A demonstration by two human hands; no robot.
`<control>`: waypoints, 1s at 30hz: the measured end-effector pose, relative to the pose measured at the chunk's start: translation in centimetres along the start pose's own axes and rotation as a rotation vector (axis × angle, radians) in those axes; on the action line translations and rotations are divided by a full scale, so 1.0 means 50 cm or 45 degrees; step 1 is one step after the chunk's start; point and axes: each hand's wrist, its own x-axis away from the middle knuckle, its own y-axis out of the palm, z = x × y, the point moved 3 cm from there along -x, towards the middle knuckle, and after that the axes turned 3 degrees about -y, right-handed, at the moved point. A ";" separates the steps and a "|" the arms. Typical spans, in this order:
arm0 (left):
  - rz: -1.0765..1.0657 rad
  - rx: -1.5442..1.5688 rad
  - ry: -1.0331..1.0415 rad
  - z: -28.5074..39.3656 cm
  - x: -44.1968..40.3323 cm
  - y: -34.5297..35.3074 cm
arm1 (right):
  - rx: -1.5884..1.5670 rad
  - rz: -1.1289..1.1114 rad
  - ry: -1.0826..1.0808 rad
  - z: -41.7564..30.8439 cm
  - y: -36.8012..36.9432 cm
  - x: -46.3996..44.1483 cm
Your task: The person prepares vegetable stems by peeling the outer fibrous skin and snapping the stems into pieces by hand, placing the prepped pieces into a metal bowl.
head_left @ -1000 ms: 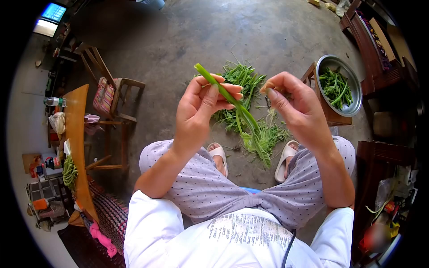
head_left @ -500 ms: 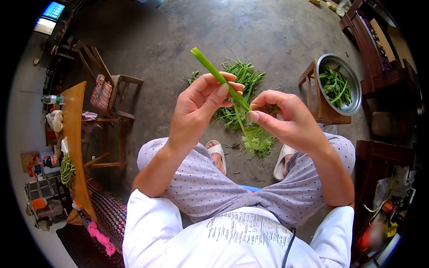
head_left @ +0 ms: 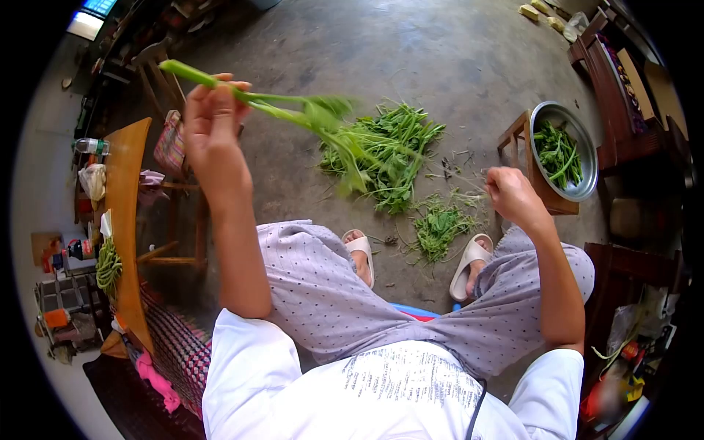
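My left hand (head_left: 216, 121) is raised at the upper left, its fingers closed round a green leafy stalk (head_left: 275, 106). The stalk's leafy end, blurred by motion, hangs over a pile of greens (head_left: 400, 158) on the floor. On the right, my right hand (head_left: 513, 192) is closed, with a thin pale strand trailing from its fingertips to the left. Below and left of that hand lies a smaller heap of leafy scraps (head_left: 440, 229). A metal basin (head_left: 587, 183) with cut green stems (head_left: 559, 154) stands right of my right hand.
The basin rests on a wooden stool (head_left: 515, 136). To the left are a wooden table (head_left: 126, 191) with a bundle of long beans (head_left: 108, 265) and a chair (head_left: 170, 143). My sandalled feet (head_left: 359, 257) are near the scraps. Dark furniture lines the right side.
My left hand has swung up and left with the stalk. My right hand has parted from the stalk, moving right and closing with a thin strand.
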 end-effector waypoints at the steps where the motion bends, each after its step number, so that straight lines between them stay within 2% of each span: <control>1: 0.110 0.048 0.023 -0.001 -0.014 -0.025 | 0.067 -0.086 0.086 0.026 0.016 0.007; 2: 0.221 0.096 0.047 -0.002 -0.025 -0.049 | 0.136 -0.171 0.173 0.054 0.034 0.015; 5: 0.339 0.157 0.055 -0.009 -0.044 -0.098 | 0.339 -0.209 0.172 0.150 0.088 0.035; 8: 0.376 0.138 0.091 0.000 -0.047 -0.112 | 0.486 -0.296 0.336 0.255 0.132 0.047; 10: 0.382 0.134 0.107 0.004 -0.046 -0.117 | 0.627 -0.385 0.469 0.281 0.139 0.058; 14: 0.404 0.128 0.135 0.013 -0.041 -0.127 | 0.827 -0.339 0.391 0.309 0.160 0.085; 16: 0.421 0.113 0.148 0.017 -0.040 -0.133 | 0.913 -0.458 0.442 0.319 0.168 0.095; 20: 0.413 0.120 0.151 0.017 -0.034 -0.136 | 0.992 -0.484 0.426 0.305 0.171 0.103; 22: 0.391 0.120 0.153 0.017 -0.032 -0.134 | 0.875 -0.653 0.467 0.310 0.184 0.100; 23: 0.398 0.116 0.157 0.017 -0.030 -0.133 | 0.877 -0.652 0.458 0.308 0.190 0.093; 25: 0.296 0.138 0.138 0.016 -0.026 -0.120 | 0.450 -0.639 0.229 0.262 0.207 0.068; 27: 0.253 0.152 0.154 0.018 -0.020 -0.103 | 0.066 -0.447 0.080 0.196 0.196 0.035; 30: 0.101 0.117 0.180 0.022 -0.007 -0.071 | -0.174 -0.295 -0.011 0.061 0.148 0.000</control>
